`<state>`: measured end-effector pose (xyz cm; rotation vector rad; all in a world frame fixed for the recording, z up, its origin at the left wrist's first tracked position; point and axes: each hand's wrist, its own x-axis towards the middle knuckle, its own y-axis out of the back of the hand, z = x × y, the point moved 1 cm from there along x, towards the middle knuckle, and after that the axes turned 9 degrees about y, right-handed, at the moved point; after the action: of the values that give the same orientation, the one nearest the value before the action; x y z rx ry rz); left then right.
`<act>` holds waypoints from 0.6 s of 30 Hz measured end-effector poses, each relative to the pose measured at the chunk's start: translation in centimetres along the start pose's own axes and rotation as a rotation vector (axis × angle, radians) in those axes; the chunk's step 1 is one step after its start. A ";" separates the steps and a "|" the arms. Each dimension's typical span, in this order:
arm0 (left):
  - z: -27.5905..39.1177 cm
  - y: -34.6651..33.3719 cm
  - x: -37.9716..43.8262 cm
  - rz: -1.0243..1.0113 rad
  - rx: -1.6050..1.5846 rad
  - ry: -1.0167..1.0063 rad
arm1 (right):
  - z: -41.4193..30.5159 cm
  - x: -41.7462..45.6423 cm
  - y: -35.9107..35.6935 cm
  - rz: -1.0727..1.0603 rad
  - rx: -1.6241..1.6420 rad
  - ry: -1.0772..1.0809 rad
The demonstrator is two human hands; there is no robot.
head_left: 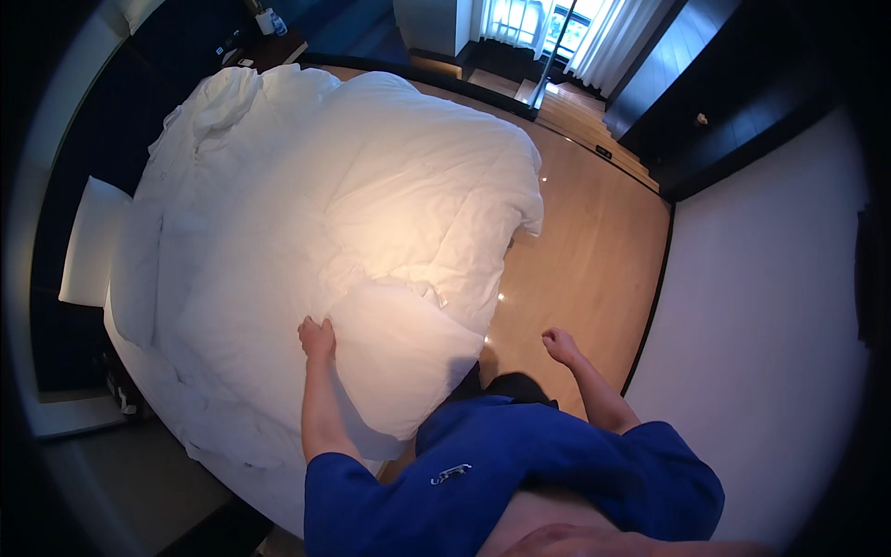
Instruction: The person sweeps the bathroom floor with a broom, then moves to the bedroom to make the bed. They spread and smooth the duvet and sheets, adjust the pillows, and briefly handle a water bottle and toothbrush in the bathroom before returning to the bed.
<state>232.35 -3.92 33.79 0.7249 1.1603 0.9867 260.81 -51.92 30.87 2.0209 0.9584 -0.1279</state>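
Observation:
A white duvet (411, 174) lies rumpled across the bed, with part of it folded over near me. At that fold's left edge, my left hand (317, 338) pinches the fabric between thumb and fingers. My right hand (560, 346) is off the bed to the right, above the wooden floor (585, 257). Its fingers are curled, and nothing shows in them. A white pillow (96, 244) leans against the dark headboard (73, 167). More bunched white bedding (226, 104) lies at the bed's far left corner.
A bedside table (289, 54) with a cup and a small bottle stands beyond the bed. Wooden steps (578, 115) and a glass panel edge (552, 66) are toward the curtained window (518, 24). A pale wall (759, 278) bounds the right side.

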 end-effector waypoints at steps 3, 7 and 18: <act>5.7 0.2 0.8 0.232 -0.104 -0.239 | 2.7 3.4 2.1 -0.081 -0.032 -0.067; 16.4 -0.2 1.0 0.150 -0.235 -0.445 | 5.2 9.2 4.6 -0.184 0.359 -0.199; 20.8 -12.1 -6.7 -0.308 -0.627 0.394 | 3.8 38.8 20.3 -0.291 0.041 0.263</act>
<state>254.84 -14.51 31.46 -0.1528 1.1582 1.1703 302.44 -38.80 25.83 1.9561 1.4248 -0.0396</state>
